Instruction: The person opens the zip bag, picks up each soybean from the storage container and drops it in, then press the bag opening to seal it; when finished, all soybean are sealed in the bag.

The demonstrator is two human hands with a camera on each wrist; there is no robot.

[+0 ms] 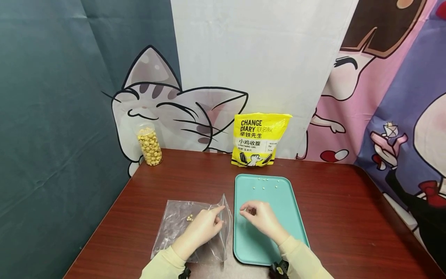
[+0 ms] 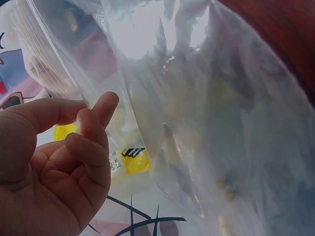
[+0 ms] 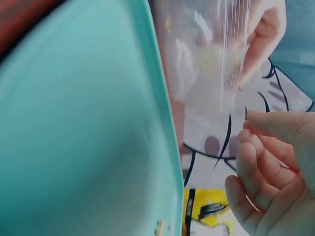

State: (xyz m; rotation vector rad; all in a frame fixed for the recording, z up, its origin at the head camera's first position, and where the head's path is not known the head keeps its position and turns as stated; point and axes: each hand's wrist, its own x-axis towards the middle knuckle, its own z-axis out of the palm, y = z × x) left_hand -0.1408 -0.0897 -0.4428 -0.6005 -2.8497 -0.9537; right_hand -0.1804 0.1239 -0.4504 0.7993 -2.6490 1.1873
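A clear zip bag (image 1: 174,217) lies on the table with several small pale balls (image 1: 189,217) inside. My left hand (image 1: 205,224) is over its right part; in the left wrist view the thumb (image 2: 54,113) and fingers meet at the edge of the raised bag mouth (image 2: 123,93). Close to the bag, my right hand (image 1: 262,217) hovers over the left side of a teal tray (image 1: 259,248). Its thumb and forefinger tips come together in the right wrist view; anything between them is too small to tell. More pale balls (image 1: 263,188) sit at the tray's far end.
Behind the tray stands a yellow and white snack pouch (image 1: 258,139). A clear jar (image 1: 150,145) of yellow puffed pieces is at the back left. Printed cloth (image 1: 265,46) hangs behind the dark red table (image 1: 348,217).
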